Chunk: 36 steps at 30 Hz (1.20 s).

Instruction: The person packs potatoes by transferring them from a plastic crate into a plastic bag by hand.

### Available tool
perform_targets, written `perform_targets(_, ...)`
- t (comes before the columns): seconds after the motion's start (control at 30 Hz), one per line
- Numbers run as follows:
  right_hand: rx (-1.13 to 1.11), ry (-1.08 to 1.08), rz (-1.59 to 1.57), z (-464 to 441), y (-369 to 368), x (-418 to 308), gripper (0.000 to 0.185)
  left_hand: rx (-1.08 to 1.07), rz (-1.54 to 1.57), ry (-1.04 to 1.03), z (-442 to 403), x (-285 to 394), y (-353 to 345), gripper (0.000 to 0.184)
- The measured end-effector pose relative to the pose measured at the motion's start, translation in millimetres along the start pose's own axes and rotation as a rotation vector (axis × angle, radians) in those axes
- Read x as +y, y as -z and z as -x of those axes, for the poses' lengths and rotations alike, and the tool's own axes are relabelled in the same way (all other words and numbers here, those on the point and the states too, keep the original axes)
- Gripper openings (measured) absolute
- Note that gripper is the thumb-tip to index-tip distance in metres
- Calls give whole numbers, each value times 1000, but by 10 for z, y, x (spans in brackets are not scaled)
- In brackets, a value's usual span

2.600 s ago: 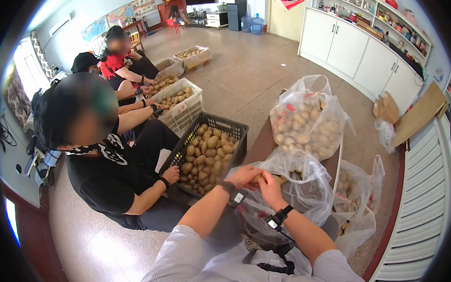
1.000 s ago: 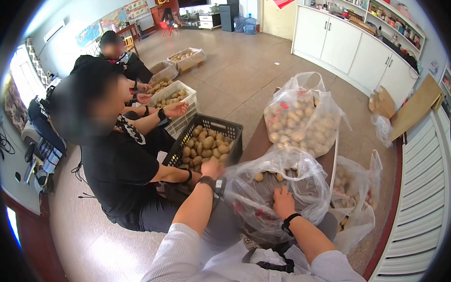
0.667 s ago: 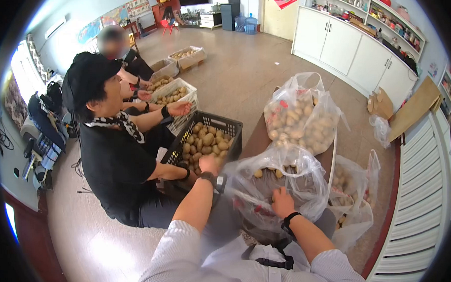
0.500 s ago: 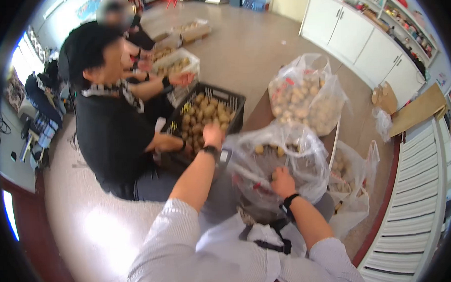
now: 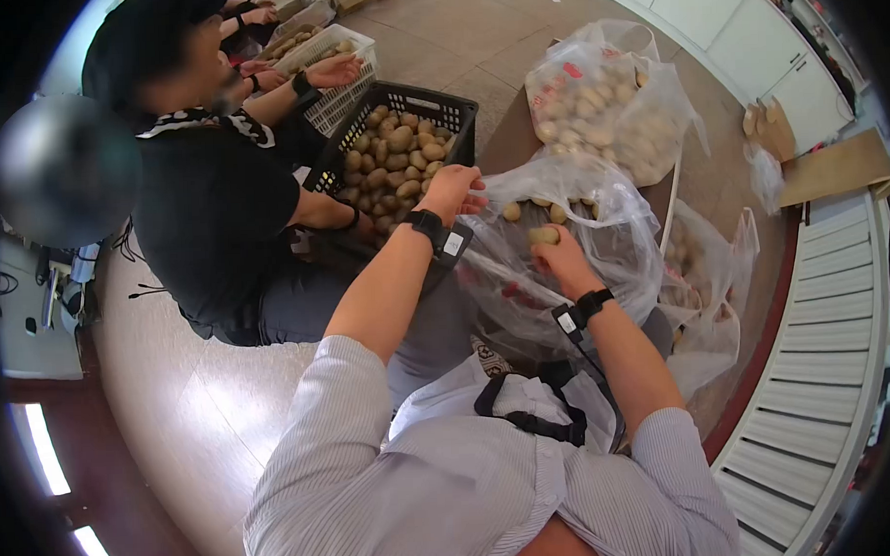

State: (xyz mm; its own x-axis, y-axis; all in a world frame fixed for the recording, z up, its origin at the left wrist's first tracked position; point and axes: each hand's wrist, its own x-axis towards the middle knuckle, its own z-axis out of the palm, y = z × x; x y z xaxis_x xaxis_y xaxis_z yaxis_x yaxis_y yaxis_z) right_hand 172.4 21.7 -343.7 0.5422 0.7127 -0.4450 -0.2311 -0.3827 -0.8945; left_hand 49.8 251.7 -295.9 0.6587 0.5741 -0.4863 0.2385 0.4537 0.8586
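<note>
My right hand (image 5: 564, 264) is closed on a potato (image 5: 544, 235), its fingers and thumb around one end. The hand is over the opening of a clear plastic bag (image 5: 612, 282), where several more potatoes (image 5: 557, 214) lie. My left hand (image 5: 455, 191) is between this bag's left rim and a black crate (image 5: 467, 115). Its fingers are loosely bent and a little apart, and I see nothing in them. Potatoes (image 5: 399, 139) fill the crate. A co-worker's hand (image 5: 363, 228) reaches down at the crate's near left side.
A full plastic bag of potatoes (image 5: 596, 111) stands beyond the open one. Another bag (image 5: 704, 269) is on the floor at the right, near a white slatted panel (image 5: 805, 334). Close on my left sits a co-worker in black (image 5: 217, 208). Behind the black crate is a white crate (image 5: 364, 60).
My left hand has gone from over the crate's near corner towards the bag's rim. My right hand has come up, with a potato now showing in its fingers. The view has tilted down.
</note>
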Motion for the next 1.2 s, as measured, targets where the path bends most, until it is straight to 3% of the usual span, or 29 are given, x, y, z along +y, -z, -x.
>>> perform_targets(0.13, -114, 40, -277, -134, -155, -173, 40, -107, -101, 71, -25, -49, -105, 34)
perform_targets(0.27, -162, 62, -323, -130, -320, -458, 38, -220, -172, 106, -29, -72, -159, 40)
perform_targets(0.4, -109, 33, -83, -232, -415, -524, 48, -335, -129, 107, 17, -45, -156, 44)
perform_targets(0.47, -83, 40, 9, -315, -453, -475, 51, -356, -297, 122, -26, -28, -130, 43)
perform_targets(0.6, -41, 197, 55, -518, -530, -198, 53, -358, -174, 152, -104, -6, -18, 40)
perform_targets(0.67, -51, 238, 9, -532, -530, -118, 53, -322, 27, 174, -108, 25, 45, 37)
perform_targets(0.73, 60, 465, 626, -528, -463, -18, 39, -244, 114, 129, -113, 25, 101, 36)
perform_targets(0.8, 132, 545, 814, -522, -365, 101, 35, -166, 197, 82, -134, 19, 168, 35)
perform_targets(0.87, 205, 622, 1001, -534, -269, 106, 34, 91, 360, 68, -244, -47, 274, 35)
perform_targets(0.93, 275, 636, 1228, -536, -179, 33, 42, 131, 365, 77, -351, -116, 455, 35)
perform_targets(1.07, 288, 566, 1185, -714, -71, -1, 48, 278, 472, 57, -495, -223, 690, 37)
perform_targets(1.13, 327, 750, 1354, -761, -29, -34, 49, 337, 524, 53, -510, -248, 750, 37)
perform_targets(1.2, 273, 658, 1344, -802, -53, -70, 49, 399, 507, 58, -498, -236, 723, 37)
